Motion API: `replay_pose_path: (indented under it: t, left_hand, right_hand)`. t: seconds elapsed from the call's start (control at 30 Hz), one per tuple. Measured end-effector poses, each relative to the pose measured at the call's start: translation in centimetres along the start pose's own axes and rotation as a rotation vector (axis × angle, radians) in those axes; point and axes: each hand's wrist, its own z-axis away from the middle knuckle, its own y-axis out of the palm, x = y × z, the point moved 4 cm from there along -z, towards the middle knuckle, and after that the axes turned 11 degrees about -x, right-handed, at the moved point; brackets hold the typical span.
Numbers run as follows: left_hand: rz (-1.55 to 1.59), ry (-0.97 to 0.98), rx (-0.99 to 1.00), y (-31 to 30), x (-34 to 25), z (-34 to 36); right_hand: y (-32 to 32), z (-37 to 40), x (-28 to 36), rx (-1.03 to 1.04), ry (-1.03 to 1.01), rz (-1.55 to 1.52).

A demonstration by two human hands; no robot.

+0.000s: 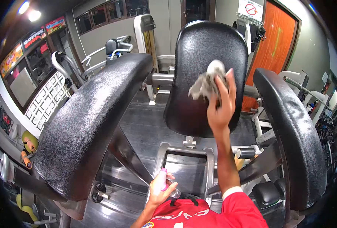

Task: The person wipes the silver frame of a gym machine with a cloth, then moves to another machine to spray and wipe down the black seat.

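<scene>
My right hand (220, 110) is closed on a crumpled grey cloth (204, 85), which lies against the black padded backrest (193, 49) of a gym machine. A whitish part of the cloth bunches up above the fingertips. Low in the view, close to the red shirt, my left hand (157, 195) grips a small spray bottle (163, 178) with a pink and white top. Its clear body shows only partly behind the fingers. Two long black arm pads flank the backrest, the left pad (96, 102) and the right pad (293, 129).
A metal frame (162, 155) stands on the dark floor (138, 121) below the backrest. Other gym machines (142, 41) stand behind, near the windows. An orange door (273, 49) is at the back right, with dumbbells (324, 133) along the right wall.
</scene>
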Motion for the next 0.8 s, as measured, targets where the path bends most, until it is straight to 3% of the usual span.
replay_pose_path:
  t: [0.03,0.13,0.27,0.37,0.47,0.53,0.6,0.63,0.73,0.8]
  left_hand:
    - [-0.010,-0.003,-0.001,0.0,0.0,0.0]
    - [0.050,0.039,-0.025,-0.2,0.5,0.2]
    - [0.091,0.004,-0.017,-0.4,1.2,0.6]
    - [0.124,-0.010,-0.077,-0.3,1.0,0.1]
    - [0.129,-0.023,-0.083,-0.2,1.0,0.1]
    - [0.077,0.006,-0.034,-0.3,1.0,0.3]
    - [0.022,0.044,0.012,-0.3,0.9,0.1]
    - [0.053,0.034,-0.004,-0.1,0.9,0.2]
    - [0.084,0.003,0.002,0.1,1.2,0.3]
    - [0.043,-0.026,0.032,0.2,1.1,0.2]
  right_hand:
    - [1.3,-0.6,-1.2,0.060,0.061,0.113]
    - [3.7,0.3,-2.5,0.138,-0.096,0.409]
    - [2.1,3.5,-1.3,0.214,-0.045,0.383]
    - [-0.6,10.3,-0.6,0.264,-0.015,0.377]
    - [-4.2,21.2,-2.4,0.396,0.078,0.381]
    - [-7.0,24.9,-1.6,0.484,0.185,0.346]
    - [-8.4,27.0,-1.7,0.480,0.450,0.155]
    - [-8.6,27.4,-1.7,0.484,0.451,0.152]
    - [-9.3,24.7,-1.6,0.356,0.545,0.120]
    - [-8.1,17.5,-1.2,-0.038,0.147,0.000]
